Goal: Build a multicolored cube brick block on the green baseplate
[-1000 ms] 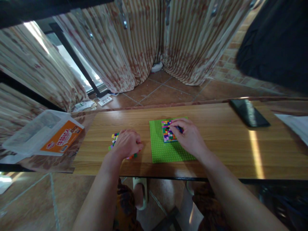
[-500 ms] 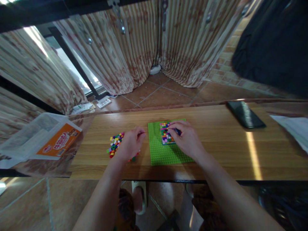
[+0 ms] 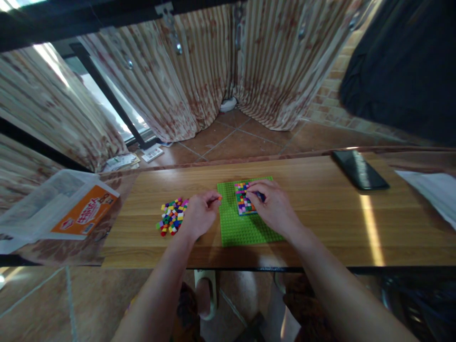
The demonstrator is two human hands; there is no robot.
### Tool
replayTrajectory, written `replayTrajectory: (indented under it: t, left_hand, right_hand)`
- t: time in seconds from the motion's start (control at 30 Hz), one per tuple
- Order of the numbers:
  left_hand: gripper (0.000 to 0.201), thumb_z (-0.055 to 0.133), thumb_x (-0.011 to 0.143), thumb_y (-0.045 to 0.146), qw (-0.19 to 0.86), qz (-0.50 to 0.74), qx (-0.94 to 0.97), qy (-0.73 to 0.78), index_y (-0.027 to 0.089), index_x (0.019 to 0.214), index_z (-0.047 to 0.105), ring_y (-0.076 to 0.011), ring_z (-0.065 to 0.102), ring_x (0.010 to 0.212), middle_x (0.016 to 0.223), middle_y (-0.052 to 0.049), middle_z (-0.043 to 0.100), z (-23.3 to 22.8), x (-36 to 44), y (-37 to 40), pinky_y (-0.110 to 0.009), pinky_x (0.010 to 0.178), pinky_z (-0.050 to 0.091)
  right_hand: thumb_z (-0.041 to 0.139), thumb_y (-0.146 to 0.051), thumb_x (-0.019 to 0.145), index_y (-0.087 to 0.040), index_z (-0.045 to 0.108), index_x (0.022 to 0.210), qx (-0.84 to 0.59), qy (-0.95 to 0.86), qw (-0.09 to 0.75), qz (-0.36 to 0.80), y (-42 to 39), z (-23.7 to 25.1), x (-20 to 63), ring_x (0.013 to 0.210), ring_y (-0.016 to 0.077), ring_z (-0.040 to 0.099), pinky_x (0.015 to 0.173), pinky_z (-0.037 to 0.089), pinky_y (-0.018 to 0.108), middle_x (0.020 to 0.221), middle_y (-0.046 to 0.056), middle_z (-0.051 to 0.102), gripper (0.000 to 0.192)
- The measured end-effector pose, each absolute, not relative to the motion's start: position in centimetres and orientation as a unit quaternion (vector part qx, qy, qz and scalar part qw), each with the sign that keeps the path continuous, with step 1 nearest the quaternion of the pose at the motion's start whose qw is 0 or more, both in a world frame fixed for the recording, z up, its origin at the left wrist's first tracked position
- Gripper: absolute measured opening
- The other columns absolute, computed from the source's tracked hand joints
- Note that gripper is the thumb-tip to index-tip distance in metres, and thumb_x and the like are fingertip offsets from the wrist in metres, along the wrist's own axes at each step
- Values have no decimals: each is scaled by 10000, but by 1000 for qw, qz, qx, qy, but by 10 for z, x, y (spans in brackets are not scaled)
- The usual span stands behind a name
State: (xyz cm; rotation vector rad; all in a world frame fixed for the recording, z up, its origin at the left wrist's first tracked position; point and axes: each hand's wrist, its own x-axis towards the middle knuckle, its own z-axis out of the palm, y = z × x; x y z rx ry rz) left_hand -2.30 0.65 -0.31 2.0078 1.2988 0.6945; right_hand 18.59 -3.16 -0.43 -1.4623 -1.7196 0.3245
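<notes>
Head view: left hand (image 3: 200, 214) fingers pinching an orange brick (image 3: 220, 198) (tiny), right hand (image 3: 271, 207) grip hidden.

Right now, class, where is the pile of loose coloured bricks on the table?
In the head view, the loose coloured bricks lie on the wooden table, just outside the left hand, left of the green baseplate.

The right hand (image 3: 272, 209) covers the near right corner of the brick patch (image 3: 243, 203), so what's under its fingers is anyone's guess. The left hand (image 3: 199, 217) pinches something tiny, maybe an orange brick (image 3: 220, 198), too small to be sure. The white paper (image 3: 431, 190) is cut off by the right edge.
</notes>
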Motion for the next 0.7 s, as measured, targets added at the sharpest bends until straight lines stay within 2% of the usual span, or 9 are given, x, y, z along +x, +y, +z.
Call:
replayTrajectory:
  t: [0.33,0.57,0.7]
  left_hand:
    - [240,473,848,188,155,53,813,558,216,869,710,-167,652,711,803,-22,728,10,-36,6,-258,681,447]
    - [249,501,811,176,157,28,805,572,207,938,713,-152,640,651,801,-16,735,13,-41,8,-252,663,447]
    - [201,507,802,185,154,38,805,572,181,809,708,-172,641,689,744,-37,718,12,-45,11,-262,668,438]
  right_hand:
    - [578,-203,859,-230,685,790,-575,-700,406,121,-32,-4,187,937,216,602,887,455,394,955,50,691,131]
    - [578,-197,863,-218,684,803,-572,-708,400,112,-31,-7,188,953,217,592,903,447,393,976,58,688,124]
    - [583,-199,858,-229,683,801,-572,-708,398,111,-31,-8,189,953,220,586,901,446,399,979,52,686,119]
